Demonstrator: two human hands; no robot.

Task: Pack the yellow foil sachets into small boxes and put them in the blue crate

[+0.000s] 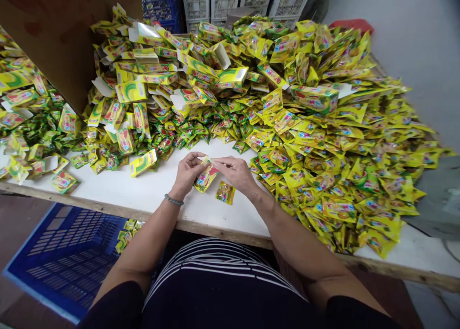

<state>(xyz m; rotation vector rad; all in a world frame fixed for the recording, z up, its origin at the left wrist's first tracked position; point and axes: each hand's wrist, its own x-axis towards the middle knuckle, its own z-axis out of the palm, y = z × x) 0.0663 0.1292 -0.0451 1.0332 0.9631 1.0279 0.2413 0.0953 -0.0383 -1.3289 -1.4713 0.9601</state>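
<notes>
Both hands meet over the white tabletop at a small yellow box with red and green print. My left hand, a beaded bracelet at its wrist, pinches the box's upper left side. Fingers of my right hand are closed at the top right corner of the same box, where a pale flap shows. Just below my right hand a small yellow packet lies flat on the table.
Yellow boxes are heaped at the back left, with green packets below them. Yellow packets pile high on the right. A cardboard sheet leans at left. A blue crate holding boxes stands below the table edge; more crates stand behind.
</notes>
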